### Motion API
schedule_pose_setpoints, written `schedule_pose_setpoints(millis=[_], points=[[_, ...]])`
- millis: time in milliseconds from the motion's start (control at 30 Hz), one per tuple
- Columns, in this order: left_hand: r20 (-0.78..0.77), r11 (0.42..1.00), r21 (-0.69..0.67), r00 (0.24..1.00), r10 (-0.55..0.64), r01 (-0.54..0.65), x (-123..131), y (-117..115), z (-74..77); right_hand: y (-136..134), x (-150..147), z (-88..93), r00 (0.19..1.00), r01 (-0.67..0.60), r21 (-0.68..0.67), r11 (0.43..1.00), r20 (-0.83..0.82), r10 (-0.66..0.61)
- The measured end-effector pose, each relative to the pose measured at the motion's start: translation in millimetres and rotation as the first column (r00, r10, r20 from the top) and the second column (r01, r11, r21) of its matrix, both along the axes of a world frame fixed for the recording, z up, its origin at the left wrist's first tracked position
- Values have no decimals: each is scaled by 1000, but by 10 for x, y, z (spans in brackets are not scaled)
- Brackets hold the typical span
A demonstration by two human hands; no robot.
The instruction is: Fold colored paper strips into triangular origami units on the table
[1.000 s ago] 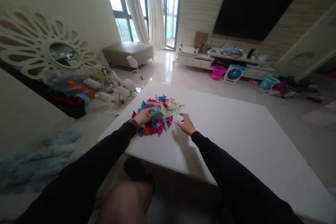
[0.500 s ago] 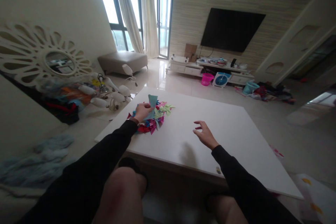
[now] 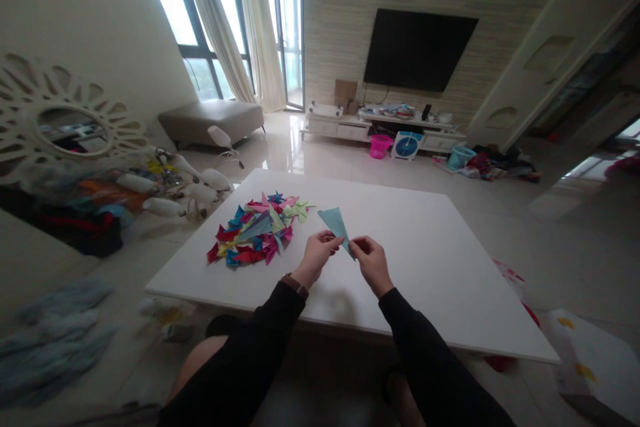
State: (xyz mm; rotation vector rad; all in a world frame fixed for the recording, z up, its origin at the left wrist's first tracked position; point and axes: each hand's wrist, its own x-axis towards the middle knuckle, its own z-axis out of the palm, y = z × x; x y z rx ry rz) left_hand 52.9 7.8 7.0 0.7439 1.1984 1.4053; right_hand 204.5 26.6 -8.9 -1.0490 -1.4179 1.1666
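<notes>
A pale teal piece of folded paper (image 3: 334, 223), kite-like in outline, is held above the white table (image 3: 425, 267) between both hands. My left hand (image 3: 320, 253) pinches its left edge, thumb on top. At its lower right end, the fingertips of my right hand (image 3: 371, 260) are closed on the same paper. To the left of my hands lies a heap of folded paper pieces (image 3: 255, 230) in red, blue, pink, purple and light green. One larger grey-blue piece rests on top of this heap.
Beyond the table stand a low TV cabinet (image 3: 345, 127), a pink basket (image 3: 381, 145) and a blue fan (image 3: 407, 145). A white lamp with several shades (image 3: 200, 193) is on the floor at the left, near a grey bench (image 3: 215, 120). Clothes (image 3: 60, 333) lie at lower left.
My left hand has carried the teal paper from over the heap rightward to the table's middle. My right hand, open before, has come in and now grips the paper too. The view has shifted right.
</notes>
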Motion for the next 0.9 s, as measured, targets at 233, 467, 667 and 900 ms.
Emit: schedule_pose_setpoints(millis=[233,467,667,900], points=[[-59,993,55,993,-100,104,-72,122,89,55,-123,90,999,30,-44,999,-35,-32],[-186,933,12,917,-352,361,-290,-8,90,5,-181,100,982,85,-118,989,-159,-103],[-193,934,-12,916,-352,356,-464,-49,72,43,-140,112,890,188,-244,951,-368,-271],[-134,987,25,979,-154,158,-587,7,68,20,-103,185,876,165,-359,919,-373,-304]])
